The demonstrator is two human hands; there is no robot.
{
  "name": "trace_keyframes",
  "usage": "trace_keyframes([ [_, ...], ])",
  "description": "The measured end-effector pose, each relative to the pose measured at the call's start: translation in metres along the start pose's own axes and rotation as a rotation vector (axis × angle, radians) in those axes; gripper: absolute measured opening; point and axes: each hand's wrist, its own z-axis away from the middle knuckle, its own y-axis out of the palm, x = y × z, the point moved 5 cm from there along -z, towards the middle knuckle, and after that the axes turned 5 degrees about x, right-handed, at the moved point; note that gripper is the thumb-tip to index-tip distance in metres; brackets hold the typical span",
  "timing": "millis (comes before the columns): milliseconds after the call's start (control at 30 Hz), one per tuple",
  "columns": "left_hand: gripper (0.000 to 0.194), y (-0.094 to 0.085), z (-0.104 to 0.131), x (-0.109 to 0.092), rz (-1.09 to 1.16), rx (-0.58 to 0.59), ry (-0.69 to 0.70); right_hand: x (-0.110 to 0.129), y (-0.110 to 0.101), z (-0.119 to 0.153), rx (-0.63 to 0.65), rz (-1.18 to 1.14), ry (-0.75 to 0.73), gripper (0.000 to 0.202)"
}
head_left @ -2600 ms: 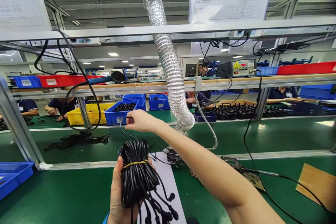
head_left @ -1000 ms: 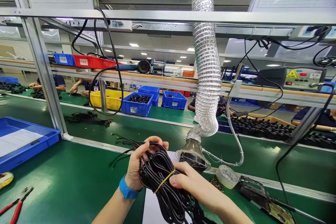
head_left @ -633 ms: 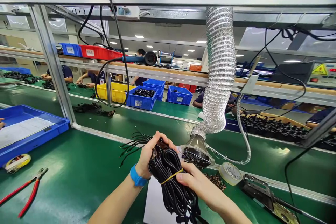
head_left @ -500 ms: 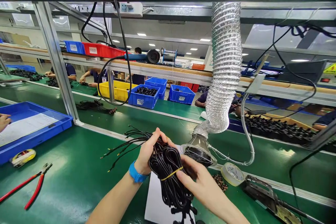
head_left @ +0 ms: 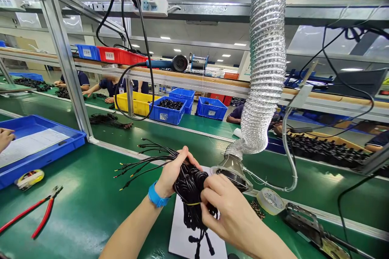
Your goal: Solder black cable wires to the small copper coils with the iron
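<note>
A bundle of coiled black cables (head_left: 190,188) is held over a white sheet (head_left: 179,230) on the green bench. My left hand (head_left: 172,174), with a blue wristband, is wrapped round the bundle's upper left side. Loose wire ends with small coloured tips fan out to the left, and black connectors (head_left: 199,243) hang from the lower end. A yellow band (head_left: 192,204) runs across the bundle's middle. My right hand (head_left: 223,206) is closed at the right side of the bundle, its bent fingers pinching at the band; the fingertips are partly hidden.
Red-handled cutters (head_left: 48,210) and a tape measure (head_left: 29,179) lie left, by a blue tray (head_left: 69,141) with another person's hand at it. A fume hood (head_left: 232,170), tape roll (head_left: 270,201) and metal tool (head_left: 313,226) stand right. Blue bins (head_left: 167,115) stand behind.
My right hand has turned and curled its fingers in at the band, where it had lain more open along the bundle. The bundle has tilted slightly; the connectors now hang farther left.
</note>
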Motion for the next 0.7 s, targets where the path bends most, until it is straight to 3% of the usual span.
trace_keyframes([
  [100,0.045,-0.008,-0.005,-0.003,-0.005,-0.021,0.003,0.009,0.005,-0.002,-0.015,0.011,-0.038,0.016],
  [300,0.040,-0.035,-0.019,-0.006,0.128,-0.109,-0.008,0.030,0.017,0.002,-0.214,0.063,-0.225,0.025],
  [533,0.036,-0.048,-0.030,0.004,0.291,-0.137,-0.087,0.033,0.029,0.022,-0.392,-0.065,-0.192,0.030],
  [700,0.035,-0.052,-0.032,0.008,0.422,-0.182,-0.102,0.033,0.037,0.032,-0.415,-0.115,-0.157,0.031],
])
